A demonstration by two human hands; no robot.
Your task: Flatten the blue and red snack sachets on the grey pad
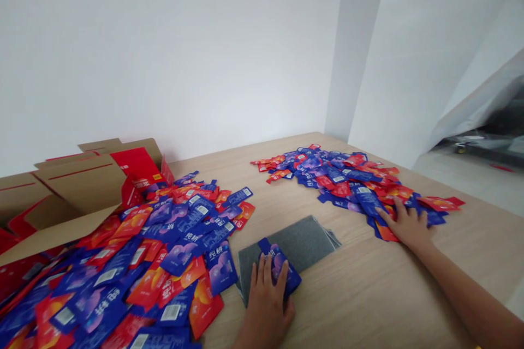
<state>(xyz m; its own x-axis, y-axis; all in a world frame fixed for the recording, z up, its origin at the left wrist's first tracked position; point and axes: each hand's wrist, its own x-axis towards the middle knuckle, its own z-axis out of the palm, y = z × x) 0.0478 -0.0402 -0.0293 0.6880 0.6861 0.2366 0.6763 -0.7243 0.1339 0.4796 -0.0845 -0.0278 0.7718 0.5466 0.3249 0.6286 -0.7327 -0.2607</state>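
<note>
My left hand (268, 297) lies with outstretched fingers on a blue pouch (280, 262) with white lettering and a purple design. Beneath that pouch is a stack of flat grey plastic bags (313, 242) on the wooden table. To the right, my right hand (411, 226) reaches out, fingers spread, over the near edge of a pile of red and blue pouches (338, 177). Its fingertips touch pouches there; no pouch is lifted.
A larger heap of red and blue pouches (180, 248) covers the table's left side. Behind it stand opened cardboard boxes (84, 182), red outside and brown inside. A white wall (184, 49) backs the wooden table (360, 294). Beyond its right edge lies pale floor (454, 166).
</note>
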